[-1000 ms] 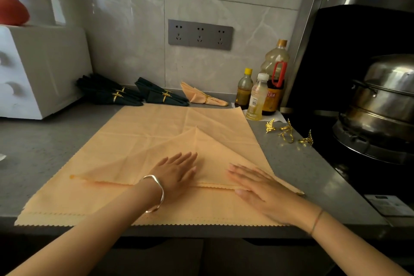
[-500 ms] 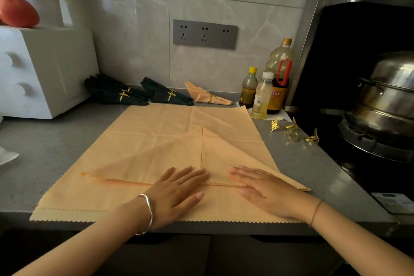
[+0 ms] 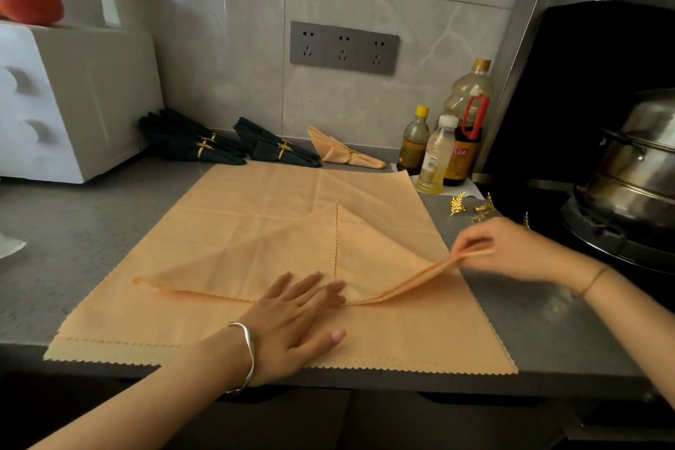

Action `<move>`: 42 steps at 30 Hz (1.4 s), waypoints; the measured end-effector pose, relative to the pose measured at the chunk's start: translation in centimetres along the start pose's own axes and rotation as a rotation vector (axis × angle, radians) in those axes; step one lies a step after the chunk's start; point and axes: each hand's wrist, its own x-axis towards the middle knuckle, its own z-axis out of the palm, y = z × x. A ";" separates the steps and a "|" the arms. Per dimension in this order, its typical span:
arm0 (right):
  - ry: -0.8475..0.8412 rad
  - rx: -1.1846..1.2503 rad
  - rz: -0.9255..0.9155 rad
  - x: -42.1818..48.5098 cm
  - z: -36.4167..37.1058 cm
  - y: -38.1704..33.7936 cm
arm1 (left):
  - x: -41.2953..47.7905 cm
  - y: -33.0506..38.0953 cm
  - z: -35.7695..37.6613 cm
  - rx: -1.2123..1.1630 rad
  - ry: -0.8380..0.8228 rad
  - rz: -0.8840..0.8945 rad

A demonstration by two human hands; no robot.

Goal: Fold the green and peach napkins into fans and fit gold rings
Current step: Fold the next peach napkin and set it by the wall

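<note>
We held our left hand (image 3: pixel 296 318) flat, fingers straight, on the peach napkin (image 3: pixel 255 226), which lay spread across the grey counter (image 3: pixel 73 230) with a triangular flap folded over it. Our right hand (image 3: pixel 511 248) pinched the flap's right corner, lifted off the cloth. Loose gold rings (image 3: pixel 471 208) lay just beyond that hand, near the bottles (image 3: pixel 434 157)

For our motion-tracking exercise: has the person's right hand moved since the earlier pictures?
Yes. The right hand has left the middle of the peach napkin and gone right, toward the gold rings, pinching a folded corner.
</note>
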 end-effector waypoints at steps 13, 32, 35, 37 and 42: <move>0.217 0.700 0.067 14.7 4.1 -3.9 | -0.1 -0.3 0.0 -0.019 -0.028 -0.027; 0.352 0.575 0.108 17.8 10.9 -2.4 | -0.2 0.2 -0.4 -0.047 -0.040 -0.062; 0.339 0.523 0.131 17.8 10.9 -2.6 | 0.0 0.7 -0.7 -0.075 -0.055 -0.091; 0.314 0.482 0.123 17.6 10.2 -2.6 | 0.0 1.0 -0.7 -0.053 -0.064 -0.099; 0.274 0.370 -0.009 13.2 7.3 -3.7 | 0.0 1.5 -0.8 -0.034 -0.067 -0.111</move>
